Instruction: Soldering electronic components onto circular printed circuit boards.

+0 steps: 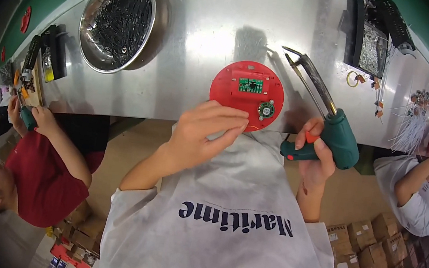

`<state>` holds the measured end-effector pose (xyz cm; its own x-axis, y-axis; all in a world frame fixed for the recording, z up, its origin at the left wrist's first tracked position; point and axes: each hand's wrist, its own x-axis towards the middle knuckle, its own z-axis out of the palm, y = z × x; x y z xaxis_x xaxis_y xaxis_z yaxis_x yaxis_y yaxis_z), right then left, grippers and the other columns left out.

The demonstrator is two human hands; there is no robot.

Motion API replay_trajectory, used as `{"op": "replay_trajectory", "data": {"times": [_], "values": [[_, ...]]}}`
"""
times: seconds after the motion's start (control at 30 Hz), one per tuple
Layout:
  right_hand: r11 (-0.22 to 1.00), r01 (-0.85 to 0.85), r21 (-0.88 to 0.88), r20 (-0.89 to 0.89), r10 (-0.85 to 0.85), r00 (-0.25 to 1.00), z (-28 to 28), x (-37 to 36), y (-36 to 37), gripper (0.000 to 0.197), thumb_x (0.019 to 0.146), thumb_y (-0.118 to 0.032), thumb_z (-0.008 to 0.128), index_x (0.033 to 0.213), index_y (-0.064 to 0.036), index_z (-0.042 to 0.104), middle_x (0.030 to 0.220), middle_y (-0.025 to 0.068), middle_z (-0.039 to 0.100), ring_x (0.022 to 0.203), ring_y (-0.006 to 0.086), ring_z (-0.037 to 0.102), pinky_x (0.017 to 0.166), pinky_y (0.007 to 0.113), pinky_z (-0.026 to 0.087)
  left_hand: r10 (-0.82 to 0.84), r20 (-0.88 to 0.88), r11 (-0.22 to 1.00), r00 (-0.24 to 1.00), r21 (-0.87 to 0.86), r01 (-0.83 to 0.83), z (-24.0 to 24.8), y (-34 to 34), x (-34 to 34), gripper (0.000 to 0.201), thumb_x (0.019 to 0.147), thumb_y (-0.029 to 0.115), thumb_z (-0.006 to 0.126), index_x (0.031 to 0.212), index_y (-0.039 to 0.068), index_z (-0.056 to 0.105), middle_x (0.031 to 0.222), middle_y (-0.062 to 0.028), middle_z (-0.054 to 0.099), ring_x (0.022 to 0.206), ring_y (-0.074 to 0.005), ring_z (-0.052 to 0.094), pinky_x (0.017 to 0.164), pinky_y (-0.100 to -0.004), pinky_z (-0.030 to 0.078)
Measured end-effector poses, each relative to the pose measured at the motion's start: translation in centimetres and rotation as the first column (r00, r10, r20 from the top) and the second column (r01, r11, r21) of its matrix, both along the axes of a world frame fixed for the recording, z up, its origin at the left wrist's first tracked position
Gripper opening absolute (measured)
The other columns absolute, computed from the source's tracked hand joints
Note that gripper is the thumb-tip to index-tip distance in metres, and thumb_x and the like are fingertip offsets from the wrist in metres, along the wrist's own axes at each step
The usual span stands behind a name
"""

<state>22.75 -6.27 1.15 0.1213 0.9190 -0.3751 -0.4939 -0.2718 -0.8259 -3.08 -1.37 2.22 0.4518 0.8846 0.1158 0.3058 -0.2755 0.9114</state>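
On the metal table's near edge lies a round red plastic housing [223,88]. It carries a green circuit board [251,85] and a small round speaker-like part [266,110]. My left hand [201,129] reaches over the housing's lower left rim, thumb and fingertips brought together in a pinch. Whatever is between them is too small to make out. In my right hand [317,151] is a green soldering gun [342,138] with a red trigger. Its long tip points up and left, above the table to the right of the housing.
A steel bowl [148,42] of black wires stands at the back left. Right of centre are a black tray [356,30], another green-black tool [394,22] and bundled white wires [409,134]. Co-workers sit left [49,176] and right [409,189]; cardboard boxes [368,249] are stacked behind.
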Motion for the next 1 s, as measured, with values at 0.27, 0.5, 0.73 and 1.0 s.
{"op": "replay_trajectory", "data": {"times": [0.27,0.5,0.73,1.0], "values": [[0.993,-0.113,-0.033,0.104,0.116,0.988,1.4,-3.6,2.1,0.024,0.086,0.005,0.063,0.109,0.0007,0.057,0.113,0.0136,0.058,0.095,0.0233,0.067,0.079,0.034,0.053,0.086,0.073,0.920,0.994,-0.388,-0.051,-0.4,-0.2,1.2,0.011,0.089,-0.002,0.068,0.099,-0.003,0.073,0.087,-0.0090,0.073,0.067,-0.0123,0.065,0.060,-0.0243,0.050],[0.973,-0.196,0.125,0.171,0.173,0.970,1.6,-5.7,3.2,0.034,0.080,0.018,0.067,0.108,0.0012,0.059,0.110,0.0125,0.060,0.094,0.0216,0.066,0.087,0.035,0.054,0.034,0.036,0.964,0.999,-0.266,-0.023,0.0,0.2,1.8,0.012,0.086,-0.002,0.070,0.098,-0.002,0.074,0.080,-0.0109,0.069,0.064,-0.0167,0.065,0.058,-0.0282,0.049],[0.958,-0.216,0.189,0.389,0.129,0.912,1.2,-5.0,3.4,0.030,0.083,0.015,0.070,0.109,0.0022,0.063,0.102,0.0099,0.067,0.094,0.0161,0.064,0.083,0.031,0.054,0.050,0.089,0.996,0.995,-0.076,-0.044,-1.3,-0.3,2.5,0.013,0.082,0.002,0.076,0.095,0.001,0.075,0.084,-0.0112,0.070,0.074,-0.0280,0.067,0.065,-0.0365,0.051],[0.981,-0.173,0.087,0.280,0.143,0.949,1.9,-5.3,3.5,0.029,0.082,0.016,0.070,0.106,0.0015,0.062,0.104,0.0113,0.064,0.091,0.0162,0.065,0.082,0.032,0.054,0.011,0.011,1.000,1.000,0.011,-0.011,-1.3,-0.2,2.0,0.015,0.081,0.003,0.077,0.096,0.002,0.074,0.084,-0.0093,0.070,0.075,-0.0267,0.067,0.065,-0.0366,0.050]]}}
